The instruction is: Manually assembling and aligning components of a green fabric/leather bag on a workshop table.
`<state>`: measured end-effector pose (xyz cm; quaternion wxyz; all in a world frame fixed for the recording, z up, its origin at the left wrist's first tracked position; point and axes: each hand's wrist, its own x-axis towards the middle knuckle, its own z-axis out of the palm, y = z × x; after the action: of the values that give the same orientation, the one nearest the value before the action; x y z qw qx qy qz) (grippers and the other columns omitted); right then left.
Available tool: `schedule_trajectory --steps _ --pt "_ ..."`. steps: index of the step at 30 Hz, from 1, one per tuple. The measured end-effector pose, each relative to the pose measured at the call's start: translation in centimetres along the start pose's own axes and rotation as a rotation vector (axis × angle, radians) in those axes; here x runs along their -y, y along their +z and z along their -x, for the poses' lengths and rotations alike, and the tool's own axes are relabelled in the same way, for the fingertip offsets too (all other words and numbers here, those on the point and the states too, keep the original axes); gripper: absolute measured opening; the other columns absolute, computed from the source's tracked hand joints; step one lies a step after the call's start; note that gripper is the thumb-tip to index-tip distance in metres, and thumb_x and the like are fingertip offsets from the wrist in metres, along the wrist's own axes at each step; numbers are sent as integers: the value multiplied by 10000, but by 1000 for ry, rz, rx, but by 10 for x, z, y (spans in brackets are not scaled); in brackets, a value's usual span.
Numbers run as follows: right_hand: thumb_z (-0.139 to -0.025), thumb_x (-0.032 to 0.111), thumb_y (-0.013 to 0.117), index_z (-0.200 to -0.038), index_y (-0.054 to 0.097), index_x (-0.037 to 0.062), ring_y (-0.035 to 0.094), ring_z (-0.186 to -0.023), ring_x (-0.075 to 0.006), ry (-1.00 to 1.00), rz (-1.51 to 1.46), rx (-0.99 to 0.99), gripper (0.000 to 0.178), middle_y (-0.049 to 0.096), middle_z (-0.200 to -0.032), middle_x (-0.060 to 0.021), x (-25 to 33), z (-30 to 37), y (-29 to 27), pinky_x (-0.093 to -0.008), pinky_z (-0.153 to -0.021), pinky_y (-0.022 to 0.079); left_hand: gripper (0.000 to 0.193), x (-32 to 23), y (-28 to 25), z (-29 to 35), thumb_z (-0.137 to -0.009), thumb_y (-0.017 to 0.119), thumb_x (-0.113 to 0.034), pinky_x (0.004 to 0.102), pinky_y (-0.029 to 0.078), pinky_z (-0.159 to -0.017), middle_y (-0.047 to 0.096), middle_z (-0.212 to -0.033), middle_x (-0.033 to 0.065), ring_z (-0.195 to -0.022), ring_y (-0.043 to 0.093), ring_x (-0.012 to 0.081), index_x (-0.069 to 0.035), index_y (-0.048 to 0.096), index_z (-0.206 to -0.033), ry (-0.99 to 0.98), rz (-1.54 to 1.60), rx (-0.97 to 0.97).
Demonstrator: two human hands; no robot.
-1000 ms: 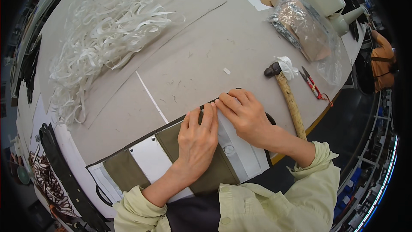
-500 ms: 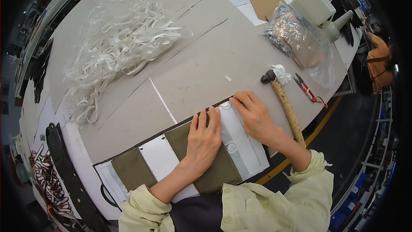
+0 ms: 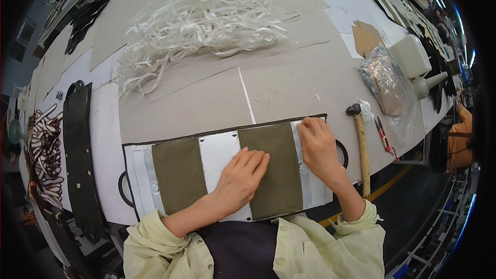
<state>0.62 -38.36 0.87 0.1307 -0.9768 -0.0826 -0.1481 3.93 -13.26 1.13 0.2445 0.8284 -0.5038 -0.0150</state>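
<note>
A flat bag piece (image 3: pixel 178 175) lies across the near edge of the table, with olive fabric panels, white strips, dark edging and a black loop at each end. My left hand (image 3: pixel 240 178) rests on its middle, fingers stretched out over the border of the white centre strip and the right olive panel. At the upper right, my right hand (image 3: pixel 319 144) has its fingers bent and pinched together on the white end strip, close to the far edge. Its fingertips partly hide what they grip. Small round metal snaps show along the strips.
Right of the piece lie a hammer (image 3: pixel 361 150) and red-handled snips (image 3: pixel 383 135). Beyond them are a clear plastic bag (image 3: pixel 385 80) and a white bottle (image 3: pixel 429 83). A heap of white ribbon (image 3: pixel 206 20) covers the far side. Black straps (image 3: pixel 78 155) lie at left.
My left hand has slid from the far edge toward the middle of the piece. My right hand stays by the far right edge, its fingers more drawn together. The view has turned.
</note>
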Motion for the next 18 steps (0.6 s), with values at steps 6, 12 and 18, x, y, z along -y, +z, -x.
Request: schedule_trajectory --steps 6,12,18 --pt "-856 -69 650 -1139 648 -60 596 -1045 -338 -74 -427 26 282 599 -1131 -161 55 -33 22 -436 -873 521 484 50 -23 24 -775 620 78 443 508 -960 599 -1220 188 -1132 589 355 107 598 -1258 -223 -55 -219" --pt "-760 -41 665 -1195 641 -103 577 -1188 -374 -196 -155 19 440 592 -1249 -186 58 -19 41 -465 -997 507 398 55 -4 -10 -836 709 33 423 538 -886 615 -1189 153 -1077 620 336 55 638 -1228 -188 91 -267" --pt "-900 16 679 -1256 658 18 560 -1168 -369 401 168 -289 357 599 -1220 -171 -17 23 -11 -490 -991 452 437 57 4 -3 -739 663 69 408 552 -905 630 -1169 184 -1116 620 328 119 663 -1173 -144 -105 -273"
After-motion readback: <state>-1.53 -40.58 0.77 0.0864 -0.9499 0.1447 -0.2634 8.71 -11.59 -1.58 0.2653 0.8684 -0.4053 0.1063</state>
